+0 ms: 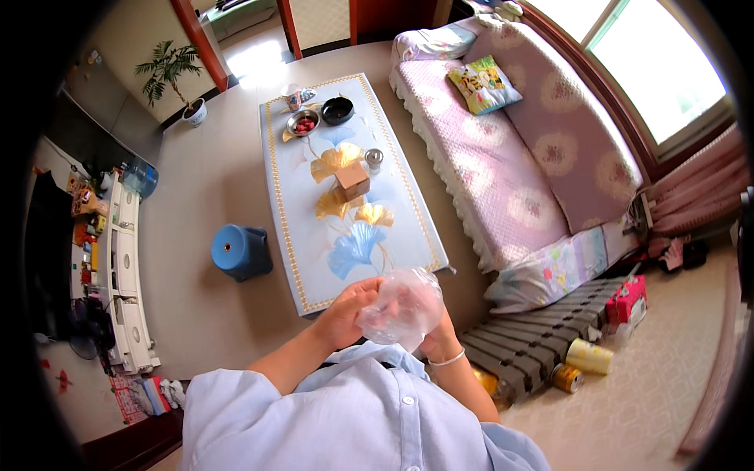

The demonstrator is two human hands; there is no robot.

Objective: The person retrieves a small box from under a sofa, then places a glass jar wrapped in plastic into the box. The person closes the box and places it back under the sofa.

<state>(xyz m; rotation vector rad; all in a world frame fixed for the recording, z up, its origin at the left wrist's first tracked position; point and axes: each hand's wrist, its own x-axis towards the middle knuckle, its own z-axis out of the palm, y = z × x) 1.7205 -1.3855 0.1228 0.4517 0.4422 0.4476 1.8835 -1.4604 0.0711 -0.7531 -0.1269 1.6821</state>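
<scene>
A crumpled, see-through plastic bag is held up in front of my chest, over the near end of the table. My left hand grips its left side, the fingers bent against the plastic. On the other side my right hand, with a white bracelet at the wrist, holds the bag; its fingers are partly covered by the plastic. Beyond my hands, a small brown cardboard box sits mid-table, beside a small glass jar with a metal top.
The table has a ginkgo-leaf cover. At its far end stand a steel bowl of red fruit, a black round dish and a patterned cup. A blue stool is left; a pink sofa lies right.
</scene>
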